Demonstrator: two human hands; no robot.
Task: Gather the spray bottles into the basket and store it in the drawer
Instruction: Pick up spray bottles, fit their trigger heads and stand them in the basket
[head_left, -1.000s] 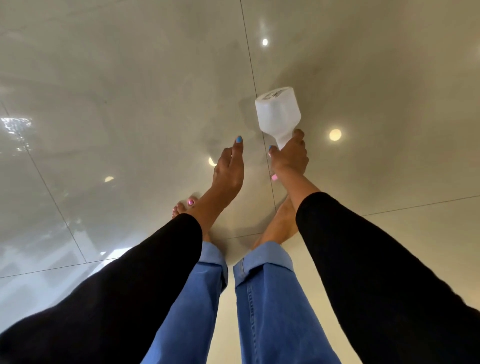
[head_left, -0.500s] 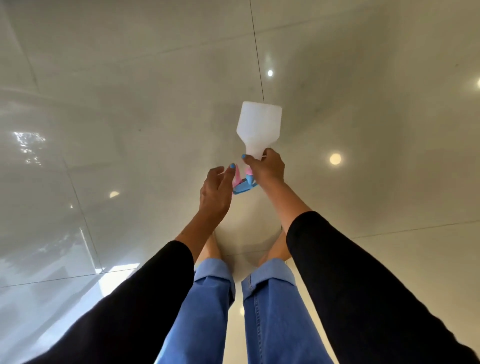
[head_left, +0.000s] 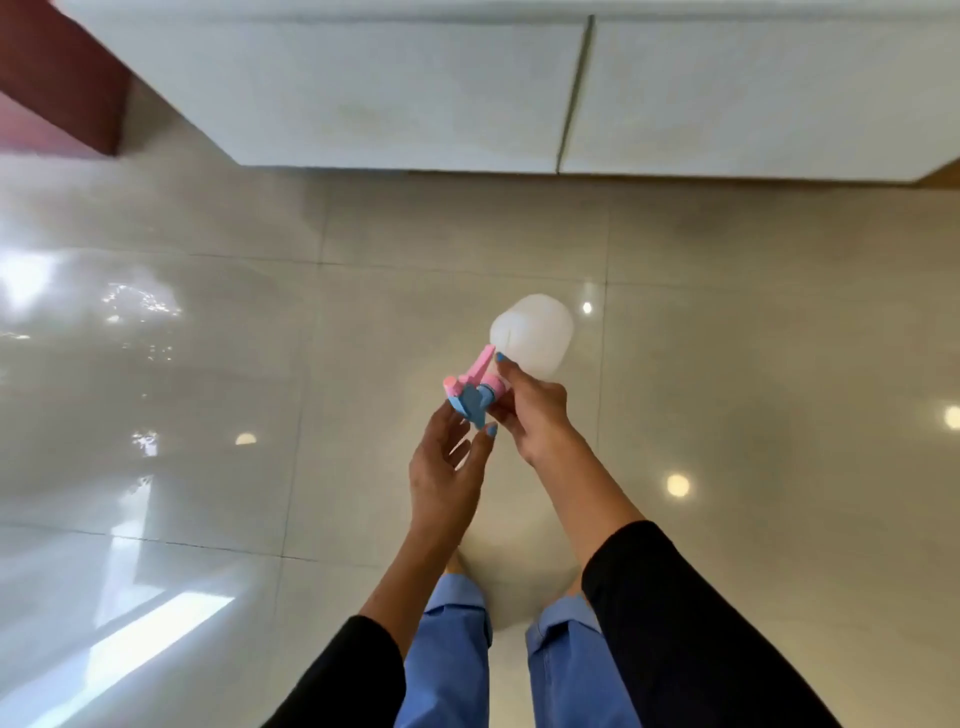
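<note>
White spray bottle (head_left: 532, 332) held in the air above the glossy tiled floor (head_left: 208, 364).

The right hand (head_left: 530, 410) grips its neck just behind the pink-and-blue trigger head (head_left: 472, 392), fingers curled round it. The left hand (head_left: 441, 467), fingers loosely spread, touches the head from below and holds nothing. White cabinet fronts (head_left: 415, 93) stand beyond.

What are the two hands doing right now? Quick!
Left hand: open, fingers loose just under the spray head, gripping nothing.
Right hand: holding the spray bottle by its neck.
</note>
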